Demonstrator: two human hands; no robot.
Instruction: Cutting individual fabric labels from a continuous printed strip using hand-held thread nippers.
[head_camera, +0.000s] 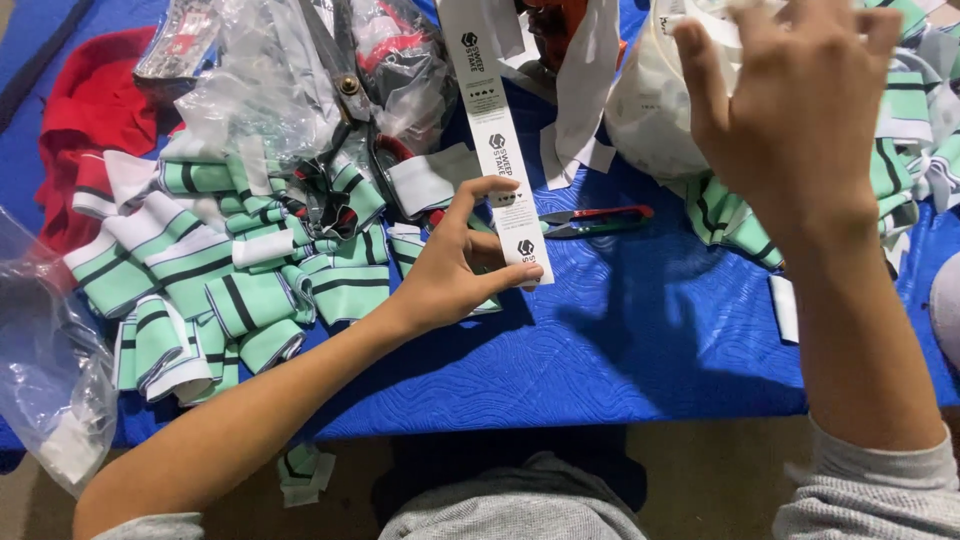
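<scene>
1. Both hands are up over the blue padded table (640, 330). The left hand (455, 265) pinches the lower end of a long white label strip (497, 140) between thumb and fingers.
2. Raised near the camera, the right hand (800, 95) shows only its back; its fingers reach into a white bundle (650, 100), and whether they grip anything I cannot tell.
3. That strip runs upward from the left hand, hanging clear above the table.
4. Judging by this, the strip is being drawn out and held taut.
5. Small red-handled snips (598, 220) lie just right of the strip; green-and-white striped fabric pieces (230, 280) are heaped to the left.
</scene>
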